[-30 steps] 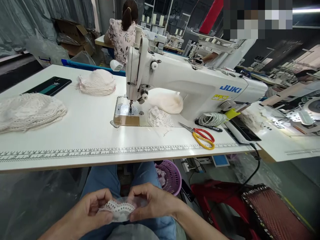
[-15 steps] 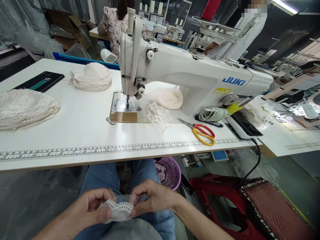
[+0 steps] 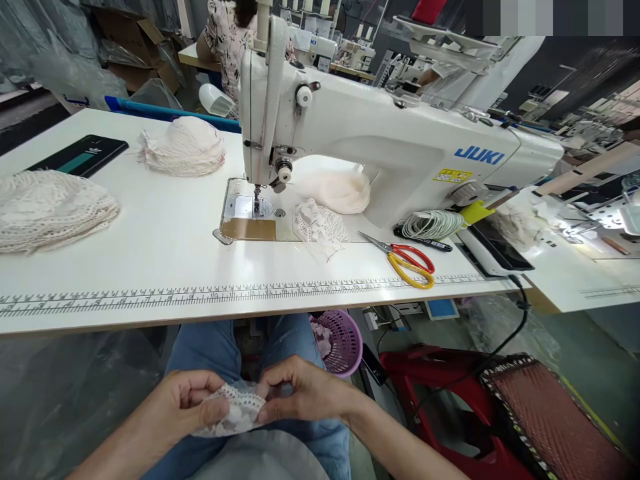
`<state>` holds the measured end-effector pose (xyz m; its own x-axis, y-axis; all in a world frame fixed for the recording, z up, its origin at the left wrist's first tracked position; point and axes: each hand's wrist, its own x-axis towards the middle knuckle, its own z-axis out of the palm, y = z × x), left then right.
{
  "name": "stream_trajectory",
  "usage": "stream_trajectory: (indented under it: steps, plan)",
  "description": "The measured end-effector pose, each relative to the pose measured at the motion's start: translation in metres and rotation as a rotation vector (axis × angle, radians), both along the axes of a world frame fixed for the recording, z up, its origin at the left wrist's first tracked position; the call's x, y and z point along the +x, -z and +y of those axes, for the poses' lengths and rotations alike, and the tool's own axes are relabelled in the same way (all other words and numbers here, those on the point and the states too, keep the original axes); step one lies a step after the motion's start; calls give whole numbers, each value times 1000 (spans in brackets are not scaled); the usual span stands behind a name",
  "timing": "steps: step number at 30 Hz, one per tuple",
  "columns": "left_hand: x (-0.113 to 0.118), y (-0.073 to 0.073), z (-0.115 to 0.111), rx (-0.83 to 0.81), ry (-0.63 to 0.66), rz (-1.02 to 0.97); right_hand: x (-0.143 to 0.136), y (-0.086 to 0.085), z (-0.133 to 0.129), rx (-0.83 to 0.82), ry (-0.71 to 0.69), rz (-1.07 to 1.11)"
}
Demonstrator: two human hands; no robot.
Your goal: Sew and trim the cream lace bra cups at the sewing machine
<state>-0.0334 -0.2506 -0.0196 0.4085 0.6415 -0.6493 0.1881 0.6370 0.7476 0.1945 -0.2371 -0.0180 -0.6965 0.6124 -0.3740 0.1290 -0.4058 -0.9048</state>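
Above my lap, a small piece of white lace is stretched between both hands. My left hand pinches its left side between thumb and fingers. The right edge of the lace is pinched by my right hand. Beyond them, the white sewing machine stands on the white table. A loose lace scrap lies right of the needle area. Two stacks of lace pieces, one at the far left and one farther back, rest on the table.
Scissors with red and yellow handles lie near a coiled white cord. A black phone-like item lies at the left. Below the table are a purple basket and a red chair. People are partly visible beyond the machine.
The lace between my hands has tilted, and more of its patterned surface shows. Both hands have shifted slightly upward in view and still grip it. The view has moved a little.
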Motion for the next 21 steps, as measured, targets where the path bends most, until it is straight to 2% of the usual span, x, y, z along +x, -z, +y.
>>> stream_trajectory:
  steps: [8, 11, 15, 17, 21]
  plan:
    - [2, 4, 0, 44, 29, -13, -7, 2, -2, 17, 37, -19]
    - [6, 0, 1, 54, 34, -43, -7, 2, -2, 34, 8, -49]
    - [10, -9, 3, 110, 106, -33, -9, 4, -2, 116, -49, -61]
    - [10, -13, 5, 162, 139, 10, -11, 5, -3, 153, -34, -62]
    - [9, -18, 7, 210, 202, 67, -11, 6, -3, 112, -7, -71]
